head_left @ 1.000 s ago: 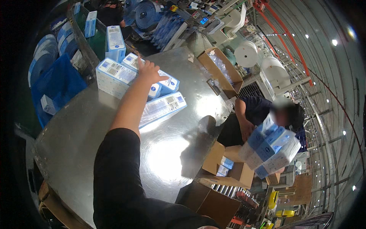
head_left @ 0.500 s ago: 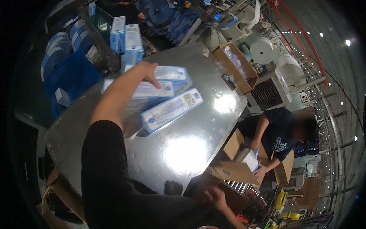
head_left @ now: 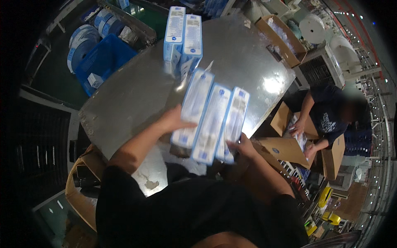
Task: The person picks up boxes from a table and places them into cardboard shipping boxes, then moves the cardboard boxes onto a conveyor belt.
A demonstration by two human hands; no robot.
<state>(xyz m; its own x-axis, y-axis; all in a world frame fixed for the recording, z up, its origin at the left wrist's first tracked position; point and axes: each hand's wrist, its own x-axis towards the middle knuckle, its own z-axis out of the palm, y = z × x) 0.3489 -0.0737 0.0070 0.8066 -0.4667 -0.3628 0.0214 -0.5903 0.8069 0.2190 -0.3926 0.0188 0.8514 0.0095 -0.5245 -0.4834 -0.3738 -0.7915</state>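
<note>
Three white-and-blue cartons (head_left: 216, 120) stand side by side in a row at the middle of the metal table (head_left: 136, 97), slightly staggered and tilted. My left hand (head_left: 175, 120) presses on the left end of the row, its thumb over the top of the leftmost carton. At the right carton's near end my right hand (head_left: 243, 146) grips from the other side, so the row is squeezed between both hands. The right fingers are partly hidden and a little blurred. Beyond them, two more such cartons (head_left: 192, 37) stand upright at the table's far edge.
A co-worker (head_left: 331, 113) at the right reaches into an open cardboard box (head_left: 281, 149). Another cardboard box (head_left: 266, 25) with clear plastic items sits at the far right corner. Blue bin (head_left: 111, 56) and film rolls (head_left: 82, 45) lie far left; a cardboard container (head_left: 76, 190) stands near left.
The cartons have been turned and gathered into an even row nearer me. My right hand has come up from the lower right onto them; my left hand has drawn back toward me.
</note>
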